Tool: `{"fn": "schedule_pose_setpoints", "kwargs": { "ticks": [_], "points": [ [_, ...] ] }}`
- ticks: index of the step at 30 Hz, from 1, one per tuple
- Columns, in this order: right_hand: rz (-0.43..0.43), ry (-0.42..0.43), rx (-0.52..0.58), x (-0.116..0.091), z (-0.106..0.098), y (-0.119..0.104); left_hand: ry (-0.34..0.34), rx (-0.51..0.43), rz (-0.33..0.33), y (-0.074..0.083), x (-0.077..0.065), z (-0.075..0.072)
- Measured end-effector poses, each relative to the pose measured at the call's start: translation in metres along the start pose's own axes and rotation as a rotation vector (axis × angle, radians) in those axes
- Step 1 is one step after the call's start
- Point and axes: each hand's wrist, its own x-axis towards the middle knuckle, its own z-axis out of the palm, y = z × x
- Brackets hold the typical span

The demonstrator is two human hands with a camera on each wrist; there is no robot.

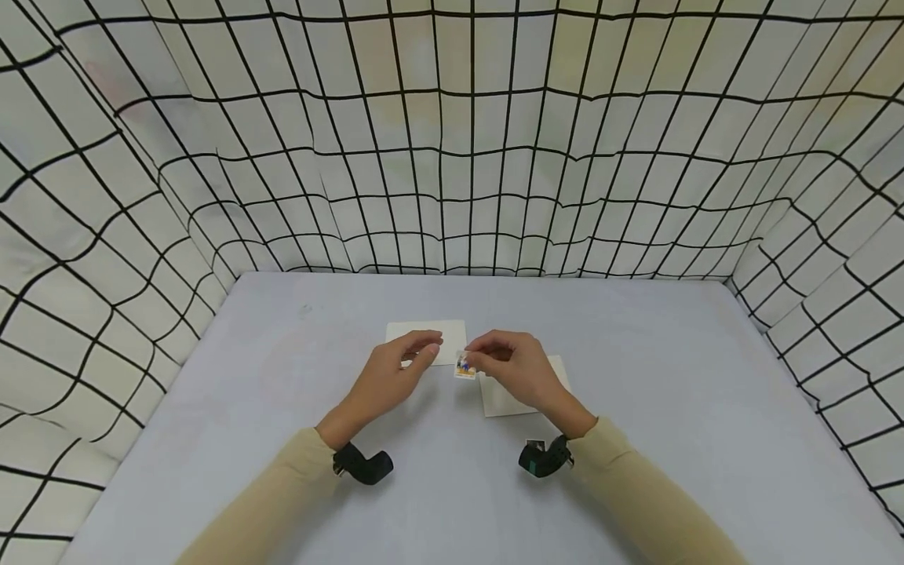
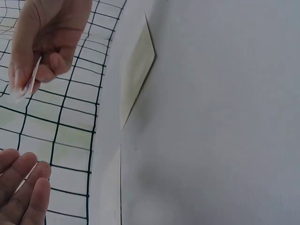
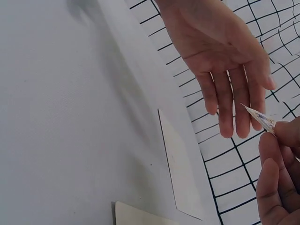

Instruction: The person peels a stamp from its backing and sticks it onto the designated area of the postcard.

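Between thumb and index finger, my right hand (image 1: 521,370) pinches a small stamp (image 1: 462,369) with a white border and a coloured picture, held by its right edge above the table. Seen edge-on in the right wrist view, the stamp (image 3: 260,119) looks thin and tilted. My left hand (image 1: 397,370) is just to its left, holding nothing, its fingers (image 3: 226,105) extended and relaxed. Beyond the left hand lies a white rectangular paper piece (image 1: 452,333), partly covered by that hand. Under the right hand lies a cream envelope-like piece (image 1: 500,399), also partly covered.
A pale cloth-like surface covers the table (image 1: 657,377). Black netting (image 1: 469,153) over white walls encloses the back and both sides. Each wrist wears a black camera mount, the left mount (image 1: 363,464) and the right mount (image 1: 544,457), low over the table.
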Motion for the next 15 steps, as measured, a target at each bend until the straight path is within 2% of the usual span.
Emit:
{"fn": "schedule_pose_setpoints", "kwargs": {
  "ticks": [7, 15],
  "points": [
    [0.003, -0.008, -0.004, 0.000, 0.005, 0.003, 0.006, -0.228, -0.085, 0.006, -0.002, 0.013],
    [0.009, -0.015, 0.007, -0.001, 0.007, 0.004, 0.000, -0.330, -0.136, 0.006, -0.004, 0.028]
  ]
}}
